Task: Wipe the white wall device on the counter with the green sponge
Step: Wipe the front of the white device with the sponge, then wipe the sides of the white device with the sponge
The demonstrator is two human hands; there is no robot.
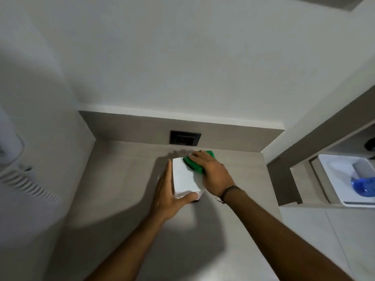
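Pressed flat under the right hand, the green sponge sits on the far right corner of the white device, the fingers laid over it and curled down on its far edge so that only its left side and a strip by the fingertips show. A thin dark band circles the right wrist.

The left hand steadies the device from the other side: its fingers run straight along the left face, close together, and the thumb wraps across the near end, so the box is clasped between thumb and fingers. The device itself is a plain white block lying flat on the grey counter, roughly in the middle of the surface, its long side running away from the person. Something small and dark shows at its near right corner, just under the thumb; what it is cannot be told.

Behind the device, set in the low grey upstand at the back of the counter, is a black socket, near the sponge but not touching it. A white wall rises above the upstand. Both forearms cast a broad shadow over the near half of the counter.

At the left edge a white appliance with a row of slots is partly in view. At the right, past the counter's end and lower down, a white basin holds a blue bottle lying on its side.
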